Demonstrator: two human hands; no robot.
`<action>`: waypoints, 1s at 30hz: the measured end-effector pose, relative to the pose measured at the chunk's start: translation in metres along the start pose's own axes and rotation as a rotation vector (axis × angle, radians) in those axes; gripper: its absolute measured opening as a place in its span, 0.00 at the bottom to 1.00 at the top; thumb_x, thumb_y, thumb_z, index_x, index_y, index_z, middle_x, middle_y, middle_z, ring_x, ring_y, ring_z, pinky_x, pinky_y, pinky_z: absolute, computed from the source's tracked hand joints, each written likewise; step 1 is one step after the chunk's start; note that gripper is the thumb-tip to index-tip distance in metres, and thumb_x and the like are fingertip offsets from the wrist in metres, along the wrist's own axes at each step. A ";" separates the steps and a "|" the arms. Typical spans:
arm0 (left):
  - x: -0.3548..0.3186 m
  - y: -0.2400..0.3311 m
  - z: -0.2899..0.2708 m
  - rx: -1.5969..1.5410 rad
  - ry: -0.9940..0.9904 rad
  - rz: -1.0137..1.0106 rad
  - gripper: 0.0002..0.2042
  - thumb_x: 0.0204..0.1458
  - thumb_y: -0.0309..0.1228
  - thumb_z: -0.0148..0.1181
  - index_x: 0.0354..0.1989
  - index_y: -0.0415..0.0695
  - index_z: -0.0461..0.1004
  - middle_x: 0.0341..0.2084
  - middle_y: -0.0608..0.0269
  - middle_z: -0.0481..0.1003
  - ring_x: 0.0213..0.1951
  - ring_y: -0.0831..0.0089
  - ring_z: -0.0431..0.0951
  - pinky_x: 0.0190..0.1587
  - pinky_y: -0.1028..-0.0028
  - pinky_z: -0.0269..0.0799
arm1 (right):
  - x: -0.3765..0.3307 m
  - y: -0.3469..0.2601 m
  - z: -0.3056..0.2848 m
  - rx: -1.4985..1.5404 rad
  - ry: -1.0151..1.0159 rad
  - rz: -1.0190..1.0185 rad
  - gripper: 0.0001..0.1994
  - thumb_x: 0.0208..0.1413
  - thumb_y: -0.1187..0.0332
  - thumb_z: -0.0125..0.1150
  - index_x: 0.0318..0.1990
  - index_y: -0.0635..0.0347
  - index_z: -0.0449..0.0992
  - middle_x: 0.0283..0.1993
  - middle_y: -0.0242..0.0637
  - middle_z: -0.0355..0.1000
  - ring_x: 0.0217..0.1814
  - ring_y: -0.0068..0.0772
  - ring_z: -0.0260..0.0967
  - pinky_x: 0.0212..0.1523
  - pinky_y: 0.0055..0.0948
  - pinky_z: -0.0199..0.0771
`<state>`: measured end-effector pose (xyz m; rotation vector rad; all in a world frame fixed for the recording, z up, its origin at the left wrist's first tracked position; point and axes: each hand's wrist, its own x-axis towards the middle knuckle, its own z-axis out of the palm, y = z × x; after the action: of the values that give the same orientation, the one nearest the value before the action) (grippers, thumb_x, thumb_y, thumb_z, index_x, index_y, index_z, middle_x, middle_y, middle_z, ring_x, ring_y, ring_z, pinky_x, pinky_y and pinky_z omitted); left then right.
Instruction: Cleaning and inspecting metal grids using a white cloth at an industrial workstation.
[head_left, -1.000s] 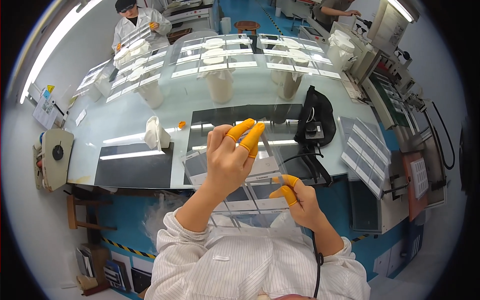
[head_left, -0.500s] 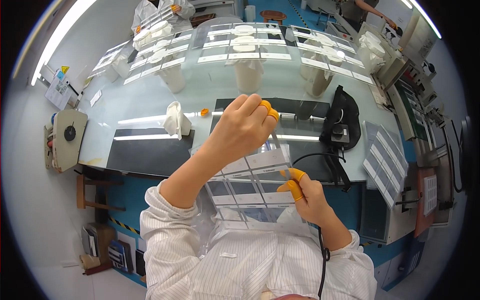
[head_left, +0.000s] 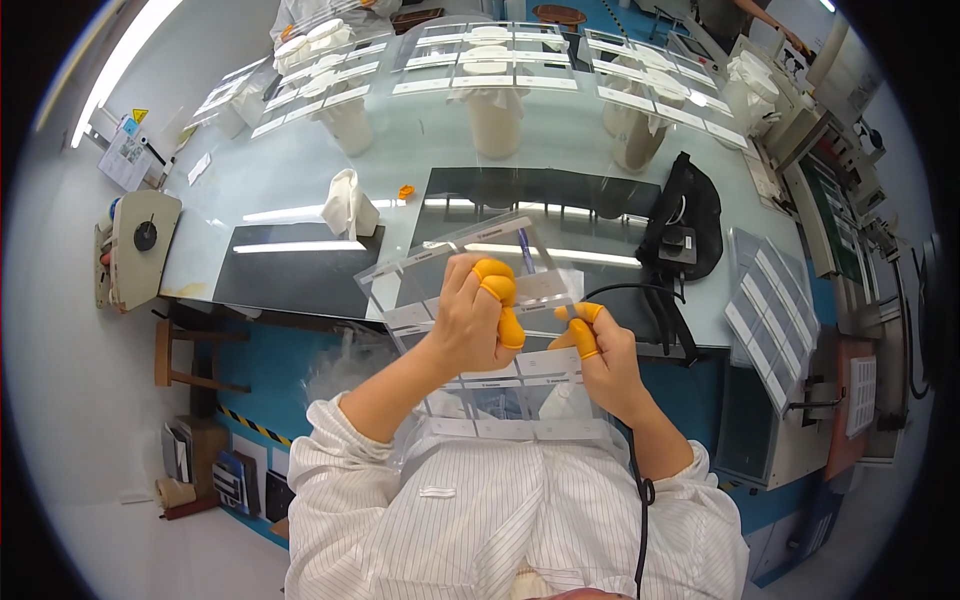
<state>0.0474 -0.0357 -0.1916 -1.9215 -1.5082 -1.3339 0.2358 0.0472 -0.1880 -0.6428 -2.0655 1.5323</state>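
Observation:
A clear plastic sheet (head_left: pixel 420 318) with white printed strips in a grid slants between my body and the table's front edge. Over its middle is my left hand (head_left: pixel 468 318), its fingers curled closed in yellow finger cots; what they pinch, if anything, is hidden. My right hand (head_left: pixel 612 368), also in yellow cots, is closed at the sheet's right edge with thumb and finger pinching it. The sheet's lower part rests close against my striped white coat (head_left: pixel 480 500).
Similar clear sheets (head_left: pixel 485 83) lie across white tubs (head_left: pixel 495 125) at the back. A black bag (head_left: pixel 685 220) with a cable lies right of the dark mats (head_left: pixel 300 290). A white cloth bundle (head_left: pixel 348 205) and an orange scrap (head_left: pixel 406 191) sit left. More sheets (head_left: pixel 770 320) stand at right.
My left hand has come down and nearer, from above the sheet's far part to its middle. The sheet's far part now shows. My right hand stays at the right edge.

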 end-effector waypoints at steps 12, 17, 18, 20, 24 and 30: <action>0.008 0.034 -0.010 0.169 0.073 -0.120 0.10 0.32 0.24 0.58 0.23 0.41 0.63 0.24 0.54 0.64 0.32 0.57 0.65 0.36 0.62 0.60 | 0.059 -0.038 0.018 0.062 0.144 -0.349 0.04 0.50 0.78 0.53 0.35 0.68 0.70 0.27 0.33 0.70 0.28 0.17 0.66 0.30 0.16 0.65; -0.103 0.047 -0.044 0.285 -0.206 -0.117 0.14 0.36 0.30 0.62 0.10 0.45 0.61 0.09 0.63 0.60 0.16 0.66 0.62 0.21 0.68 0.55 | 0.105 -0.033 -0.033 0.093 0.397 -0.469 0.05 0.56 0.76 0.49 0.35 0.66 0.72 0.28 0.34 0.70 0.26 0.17 0.66 0.29 0.16 0.67; -0.149 0.051 -0.069 0.282 -0.346 -0.199 0.12 0.36 0.30 0.62 0.11 0.46 0.64 0.10 0.63 0.63 0.15 0.65 0.62 0.20 0.67 0.56 | 0.119 -0.038 -0.056 0.114 0.519 -0.435 0.06 0.56 0.75 0.49 0.37 0.66 0.72 0.29 0.34 0.71 0.27 0.18 0.67 0.31 0.17 0.68; -0.269 0.057 -0.119 0.394 -0.686 -0.625 0.11 0.44 0.36 0.54 0.15 0.45 0.70 0.12 0.55 0.69 0.19 0.56 0.70 0.22 0.61 0.62 | 0.133 -0.065 -0.104 0.256 0.702 -0.408 0.07 0.56 0.73 0.50 0.39 0.66 0.72 0.32 0.36 0.72 0.30 0.21 0.69 0.33 0.18 0.70; -0.505 0.078 -0.207 0.448 -1.094 -1.809 0.26 0.53 0.51 0.41 0.41 0.38 0.74 0.42 0.43 0.71 0.46 0.48 0.71 0.48 0.58 0.66 | 0.167 -0.093 -0.136 0.503 0.707 -0.497 0.10 0.57 0.71 0.49 0.42 0.67 0.71 0.38 0.40 0.73 0.36 0.26 0.70 0.37 0.21 0.71; -0.531 0.070 -0.096 0.335 -1.423 -1.843 0.28 0.42 0.49 0.58 0.48 0.40 0.71 0.48 0.47 0.69 0.52 0.53 0.68 0.53 0.61 0.61 | 0.164 -0.134 -0.119 0.460 0.658 -0.453 0.09 0.57 0.69 0.48 0.40 0.66 0.71 0.34 0.39 0.72 0.32 0.26 0.71 0.34 0.22 0.71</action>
<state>0.0743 -0.4286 -0.5677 -0.5455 -4.0561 0.6589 0.1735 0.2029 -0.0123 -0.3881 -1.2054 1.2412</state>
